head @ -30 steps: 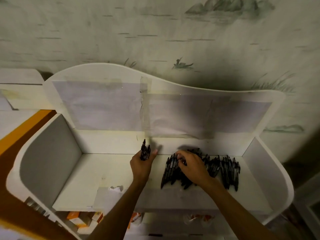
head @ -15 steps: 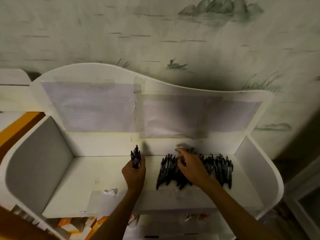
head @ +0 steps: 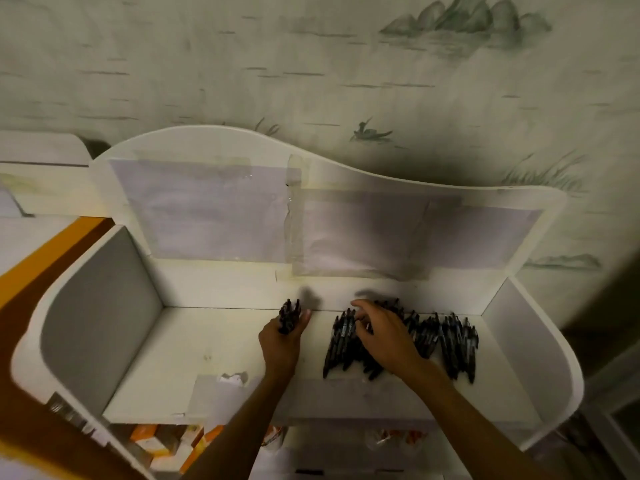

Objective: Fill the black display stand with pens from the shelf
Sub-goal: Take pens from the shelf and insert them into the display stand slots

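left hand (head: 281, 341) clamped on upright pen bundle (head: 289, 315) | right hand (head: 384, 336) fingers spread, reaching into pen pile (head: 401, 341), right of shelf (head: 156, 358) | display stand unseen | risk: overfull fist spilling pens, scattering pile

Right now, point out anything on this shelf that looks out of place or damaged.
A torn, crumpled scrap of paper sits loose by the shelf front edge, left of the left hand. The taped sheets on the backboard are wrinkled and overlap unevenly. The pens lie in a loose heap.
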The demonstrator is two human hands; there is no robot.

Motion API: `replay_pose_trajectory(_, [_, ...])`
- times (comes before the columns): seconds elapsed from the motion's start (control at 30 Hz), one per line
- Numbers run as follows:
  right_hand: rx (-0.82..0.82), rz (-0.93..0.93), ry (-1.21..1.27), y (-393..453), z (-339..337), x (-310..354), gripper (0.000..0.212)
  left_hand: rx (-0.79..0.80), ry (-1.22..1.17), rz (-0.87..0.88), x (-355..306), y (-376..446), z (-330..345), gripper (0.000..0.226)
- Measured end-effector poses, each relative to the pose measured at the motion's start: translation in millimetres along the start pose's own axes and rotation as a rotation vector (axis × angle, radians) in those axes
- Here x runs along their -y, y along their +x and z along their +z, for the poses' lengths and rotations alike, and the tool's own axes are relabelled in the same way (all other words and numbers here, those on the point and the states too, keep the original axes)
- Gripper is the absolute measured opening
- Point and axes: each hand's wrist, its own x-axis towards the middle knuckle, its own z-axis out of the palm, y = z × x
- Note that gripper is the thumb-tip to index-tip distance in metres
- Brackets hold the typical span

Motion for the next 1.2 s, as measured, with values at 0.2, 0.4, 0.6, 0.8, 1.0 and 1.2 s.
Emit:
replay_pose_trajectory(0.2, [0.019,-0.012,-0.019,-4.7,3.6,6.5,0.039,0.076,0.140,-0.015,20.0,-4.2,-12.1,0.029])
replay_pose_trajectory(0.4, [0.015,-0.030,0.000,2.3,1.7,20.2,0.037,0.022,0.139,-0.193,-0.3,8.6,-26.0,0.030])
replay_pose_trajectory(0.6, [0.055,-0.055,0.039,13.2,12.1,44.5,0.034,0.317,-0.081,-0.383,-31.3,14.5,-58.2,0.017])
replay_pose_trajectory(0.8, [0.080,-0.101,0.046,26.8,31.9,82.8,0.033,0.552,-0.255,-0.466,-55.9,7.6,-106.5,0.028])
replay_pose_trajectory(1.0, [0.105,-0.163,0.024,42.3,45.7,134.2,0.030,0.479,-0.232,-0.367,-74.0,8.3,-164.0,0.024])
replay_pose_trajectory(1.2, [0.090,-0.252,-0.016,42.5,62.3,207.8,0.029,0.402,-0.210,-0.153,-105.8,0.2,-239.4,0.016])
